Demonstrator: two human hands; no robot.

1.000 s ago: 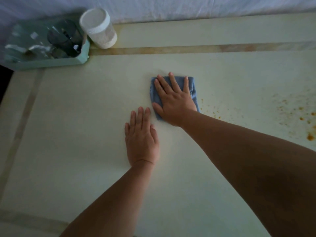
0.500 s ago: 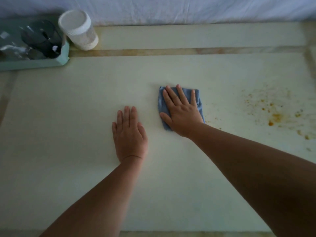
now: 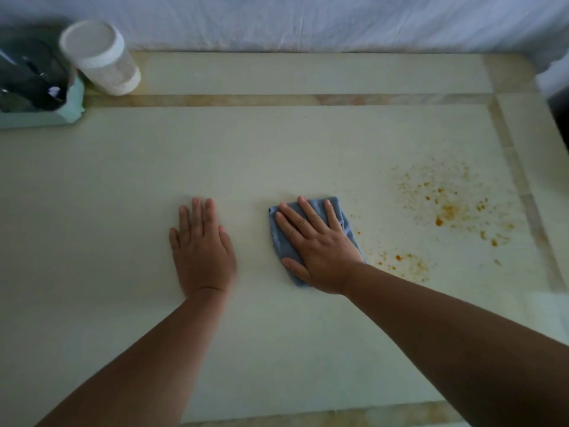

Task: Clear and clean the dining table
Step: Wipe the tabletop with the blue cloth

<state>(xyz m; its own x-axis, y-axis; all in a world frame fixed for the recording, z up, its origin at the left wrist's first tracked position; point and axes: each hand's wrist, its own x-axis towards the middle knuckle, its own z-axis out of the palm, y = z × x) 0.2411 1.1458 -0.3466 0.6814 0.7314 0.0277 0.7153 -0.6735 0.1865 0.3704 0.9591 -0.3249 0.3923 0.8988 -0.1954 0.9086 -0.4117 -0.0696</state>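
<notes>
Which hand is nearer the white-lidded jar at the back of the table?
Left. The left hand lies flat on the table, below and right of the jar; the right hand, pressing the blue cloth, is farther right.

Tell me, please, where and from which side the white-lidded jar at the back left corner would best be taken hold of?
Grip the jar round its clear body just below the white lid, coming from its right, the open side. It stands upright and round, so fingers wrap it easily. The green tray crowds its left, and the wall cloth sits close behind.
</notes>
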